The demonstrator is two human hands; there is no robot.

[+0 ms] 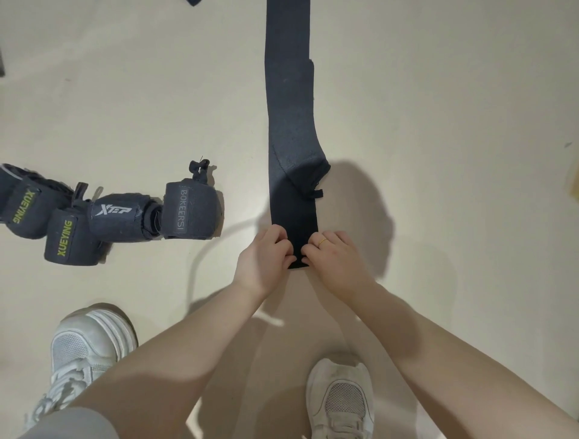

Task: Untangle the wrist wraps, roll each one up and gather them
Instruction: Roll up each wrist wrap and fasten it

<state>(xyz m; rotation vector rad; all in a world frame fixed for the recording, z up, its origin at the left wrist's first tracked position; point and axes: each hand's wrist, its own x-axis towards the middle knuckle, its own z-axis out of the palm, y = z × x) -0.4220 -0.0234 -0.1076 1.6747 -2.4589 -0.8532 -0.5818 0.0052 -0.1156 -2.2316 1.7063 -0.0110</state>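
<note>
A long black wrist wrap (289,109) lies stretched flat on the pale floor, running from the top edge down to my hands. Part of it is folded over, with a small thumb loop (315,194) sticking out at its right side. My left hand (266,260) and my right hand (335,260) pinch the near end of the wrap from either side, fingers curled on its edge. To the left lie several rolled wraps: one marked BOKEERSI (189,210), one marked XTEP (117,216), and two marked XUEYING (67,239) (26,208).
My two white sneakers stand on the floor at the bottom, the left shoe (84,351) and the right shoe (341,398). A dark scrap (194,2) shows at the top edge. A thin pale cord (203,250) curves across the floor left of my hands.
</note>
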